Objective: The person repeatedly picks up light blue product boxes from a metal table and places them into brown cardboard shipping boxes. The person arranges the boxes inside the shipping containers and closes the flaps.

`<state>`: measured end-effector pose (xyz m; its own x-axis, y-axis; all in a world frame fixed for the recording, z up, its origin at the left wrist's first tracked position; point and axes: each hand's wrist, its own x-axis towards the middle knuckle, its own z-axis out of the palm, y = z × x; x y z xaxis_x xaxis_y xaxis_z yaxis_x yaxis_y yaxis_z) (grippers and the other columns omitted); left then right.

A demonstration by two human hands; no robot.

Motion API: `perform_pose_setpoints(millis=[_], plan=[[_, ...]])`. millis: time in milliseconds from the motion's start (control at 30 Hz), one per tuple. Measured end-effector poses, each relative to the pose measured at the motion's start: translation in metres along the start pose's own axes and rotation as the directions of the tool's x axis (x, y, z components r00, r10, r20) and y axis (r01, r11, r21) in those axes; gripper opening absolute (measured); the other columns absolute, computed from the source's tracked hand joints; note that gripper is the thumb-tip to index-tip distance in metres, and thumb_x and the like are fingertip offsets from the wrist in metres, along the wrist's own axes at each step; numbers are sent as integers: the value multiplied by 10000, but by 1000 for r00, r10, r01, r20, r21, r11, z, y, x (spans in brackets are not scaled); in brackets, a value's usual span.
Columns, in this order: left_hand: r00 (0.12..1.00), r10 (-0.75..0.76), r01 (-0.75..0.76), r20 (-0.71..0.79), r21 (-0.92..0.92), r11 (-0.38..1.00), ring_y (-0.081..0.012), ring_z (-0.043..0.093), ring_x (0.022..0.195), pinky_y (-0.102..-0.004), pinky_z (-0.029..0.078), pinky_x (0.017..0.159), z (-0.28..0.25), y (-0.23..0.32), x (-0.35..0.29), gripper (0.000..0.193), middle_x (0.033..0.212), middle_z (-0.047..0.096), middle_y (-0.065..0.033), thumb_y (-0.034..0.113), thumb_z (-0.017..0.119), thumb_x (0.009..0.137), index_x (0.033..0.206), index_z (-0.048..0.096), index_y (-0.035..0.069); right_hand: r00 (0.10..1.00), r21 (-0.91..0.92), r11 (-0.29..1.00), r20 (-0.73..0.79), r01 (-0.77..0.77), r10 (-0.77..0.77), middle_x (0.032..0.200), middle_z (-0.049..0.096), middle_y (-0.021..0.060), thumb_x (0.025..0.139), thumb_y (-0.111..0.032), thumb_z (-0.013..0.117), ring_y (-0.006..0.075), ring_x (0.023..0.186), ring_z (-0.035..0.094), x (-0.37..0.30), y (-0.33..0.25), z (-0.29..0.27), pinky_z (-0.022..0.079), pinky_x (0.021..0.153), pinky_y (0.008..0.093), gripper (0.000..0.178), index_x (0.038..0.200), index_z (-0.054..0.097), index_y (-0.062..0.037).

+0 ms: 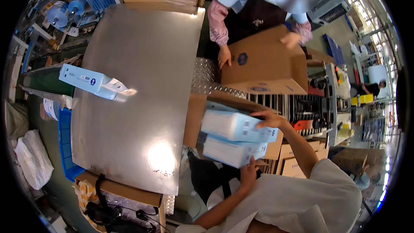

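Two light-blue, film-wrapped packs, which look like tissue packs, lie side by side over an open cardboard box [196, 120]. My right hand [271, 120] grips the right end of the farther pack [230, 126], fingers over its top edge. My left hand [248, 173] is closed at the near right corner of the nearer pack [228, 150]; its grip is partly hidden. The packs cover most of the box's inside. A similar blue pack [88, 80] lies alone at the left side of the metal table [142, 60], its clear wrap crumpled at one end.
Across from me a co-worker in a dark apron [246, 13] handles a large cardboard carton [267, 62] on a roller conveyor [297, 108]. Flat cardboard [297, 157] is stacked at my right. Open boxes stand at the table's far [161, 6] and near [125, 190] ends.
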<state>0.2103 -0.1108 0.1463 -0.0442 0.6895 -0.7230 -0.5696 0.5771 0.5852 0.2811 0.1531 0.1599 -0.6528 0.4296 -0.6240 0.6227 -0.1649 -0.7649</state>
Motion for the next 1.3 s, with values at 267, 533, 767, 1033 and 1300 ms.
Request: perform_pose_setpoints(millis=[267, 533, 767, 1033, 1300], plan=[[787, 611, -579, 82, 442, 685, -200, 601, 927, -309, 461, 896, -201, 210, 35, 382, 1235, 575, -114, -16, 539, 858, 1232, 558, 58, 937, -624, 781, -293, -38, -188, 1246, 564, 146, 856, -454, 604, 340, 1168, 509, 47, 101, 104, 368, 1018, 444, 576, 1312, 512, -115], [421, 700, 298, -577, 817, 493, -476, 178, 1363, -607, 278, 1052, -350, 452, 131, 493, 1548, 158, -105, 434, 560, 865, 1281, 550, 169, 880, -647, 754, -416, -110, -228, 1326, 471, 167, 757, -128, 683, 379, 1214, 447, 15, 64, 149, 399, 1007, 450, 378, 1129, 619, -102], [386, 916, 211, -109, 977, 28, -494, 271, 1291, -601, 331, 1013, -328, 348, 128, 348, 1422, 380, -167, 295, 644, 800, 1081, 630, 90, 691, -415, 850, -509, 325, -513, 1007, 655, 159, 757, 9, 639, 322, 965, 620, 79, -79, 162, 484, 849, 381, 223, 978, 649, -20], [681, 536, -723, 499, 578, 379, -292, 657, 816, -391, 522, 710, -140, 121, 20, 161, 911, 686, -115, 163, 638, 800, 942, 660, 92, 919, -891, 442, -82, 105, -385, 1411, 370, 204, 673, -304, 746, 446, 1168, 470, 214, -226, 183, 374, 999, 522, 892, 1454, 315, -290], [771, 368, -408, 519, 847, -341, -345, 401, 1278, -468, 341, 1056, -88, 75, 126, 497, 1315, 522, -158, 268, 683, 794, 1243, 555, 98, 777, -454, 706, -46, 544, -628, 1291, 503, 212, 597, -186, 793, 341, 1106, 561, 100, -207, 106, 469, 907, 415, 902, 1406, 395, -170]])
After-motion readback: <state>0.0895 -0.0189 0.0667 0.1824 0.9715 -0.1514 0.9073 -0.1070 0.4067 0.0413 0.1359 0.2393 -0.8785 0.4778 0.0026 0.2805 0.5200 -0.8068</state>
